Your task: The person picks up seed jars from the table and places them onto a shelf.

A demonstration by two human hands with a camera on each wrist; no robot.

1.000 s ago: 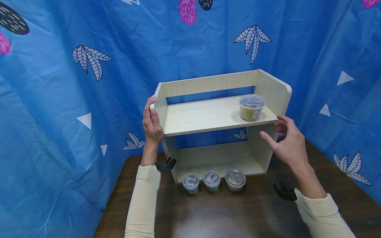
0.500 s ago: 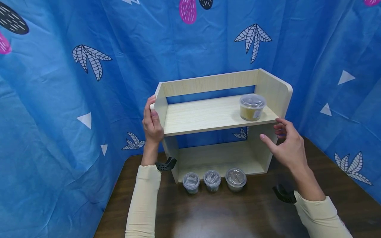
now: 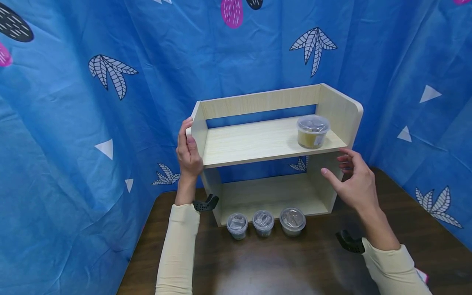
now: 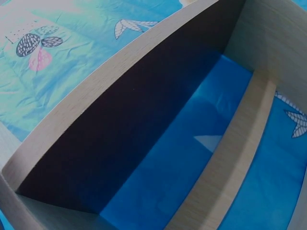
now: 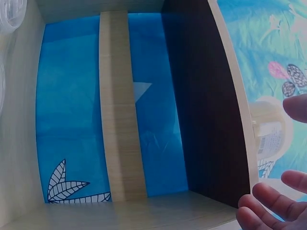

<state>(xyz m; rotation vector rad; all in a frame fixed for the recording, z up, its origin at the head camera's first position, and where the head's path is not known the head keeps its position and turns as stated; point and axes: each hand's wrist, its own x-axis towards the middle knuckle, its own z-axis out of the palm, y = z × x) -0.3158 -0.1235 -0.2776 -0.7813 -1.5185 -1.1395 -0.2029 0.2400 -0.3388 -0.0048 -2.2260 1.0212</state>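
- The left hand (image 3: pixel 189 157) grips the left side panel (image 3: pixel 199 129) of a two-tier wooden shelf (image 3: pixel 273 153), fingers round the outside and thumb at the front edge, presumably because that upright board is a handy place to steady the whole unit
- The right hand (image 3: pixel 354 180) is spread wide, thumb well apart from the loosely bent fingers, and holds nothing; its fingertips are at the right front corner of the upper board (image 3: pixel 250 141), though I cannot tell whether they touch it
- A lidded tub with yellow contents (image 3: pixel 312 132) stands upright on that upper board, towards the right end and near the front edge, where it seems easy to get at (its lid is on, which should keep the contents in if the shelf is jogged)
- Below, the left small tub (image 3: pixel 237 226), the middle small tub (image 3: pixel 263 223) and the wider clear-lidded tub (image 3: pixel 292 222) stand in a row on the worktop (image 3: pixel 273 266), close in front of the lower board (image 3: pixel 271 196); that spacing probably leaves finger room round each
- A patterned blue curtain (image 3: pixel 250 49) hangs behind the shelf, likely as a plain screen, and shows through the unit's open back
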